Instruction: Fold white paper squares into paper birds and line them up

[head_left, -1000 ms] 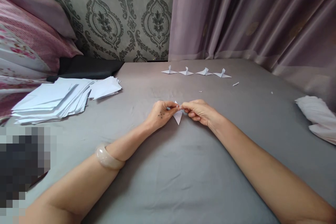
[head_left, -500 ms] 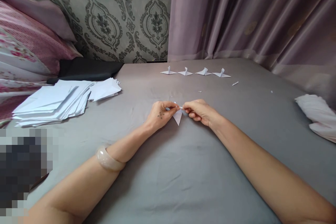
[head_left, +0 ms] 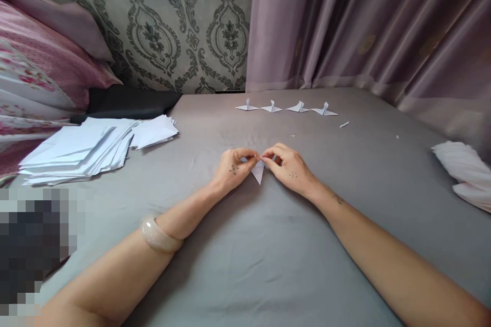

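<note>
I'm scanning right now, and there's no lettering, number, brand, label or sign I can read here.

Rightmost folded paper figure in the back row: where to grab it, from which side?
Likely the raised middle of that figure, pinched from above: it stands up, while the pointed wings spread low to both sides. Come in from the right; the neighbouring figure sits close on the left.

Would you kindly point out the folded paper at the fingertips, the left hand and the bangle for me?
Folded paper (head_left: 259, 173): head view, on its lower triangular flap.
Left hand (head_left: 232, 167): head view, on the back of the hand.
Bangle (head_left: 158, 235): head view, on its band.
</note>
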Demonstrator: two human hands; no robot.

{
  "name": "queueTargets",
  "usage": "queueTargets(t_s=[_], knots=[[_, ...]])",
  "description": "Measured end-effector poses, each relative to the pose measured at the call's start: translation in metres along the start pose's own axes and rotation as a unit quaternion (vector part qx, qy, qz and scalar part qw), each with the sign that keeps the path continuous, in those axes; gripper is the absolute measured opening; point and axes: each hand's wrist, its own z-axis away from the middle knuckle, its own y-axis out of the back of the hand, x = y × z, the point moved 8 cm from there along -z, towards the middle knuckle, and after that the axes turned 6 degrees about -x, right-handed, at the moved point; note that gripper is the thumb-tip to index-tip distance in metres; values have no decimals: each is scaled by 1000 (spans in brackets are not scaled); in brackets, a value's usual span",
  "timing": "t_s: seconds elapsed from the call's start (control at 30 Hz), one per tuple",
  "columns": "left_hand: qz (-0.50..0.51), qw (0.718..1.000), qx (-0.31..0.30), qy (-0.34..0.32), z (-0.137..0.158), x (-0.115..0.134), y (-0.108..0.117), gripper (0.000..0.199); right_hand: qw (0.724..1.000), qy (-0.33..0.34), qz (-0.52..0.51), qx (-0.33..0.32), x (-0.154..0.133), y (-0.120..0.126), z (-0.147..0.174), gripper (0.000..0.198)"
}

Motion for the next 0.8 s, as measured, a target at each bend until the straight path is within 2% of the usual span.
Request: queueTargets(t_s=[0.27,0.43,0.5,0.63,0.8], knots=[[-44,999,2,-12,2,5,0,17,998,21,63,-18,-6,-4,0,9],[-141,990,-18,14,1,1,1,10,998,41,56,2,-5,-2,-1,14],[-166,986,-26,19,0,0,0,7,998,24,50,23,0,0,-1,16],[-171,985,-29,15,0,2,-1,7,996,-58,63,33,13,0,1,8],[-184,982,-21,29,1,-1,0,13,997,-60,-2,39,12,0,-1,14]])
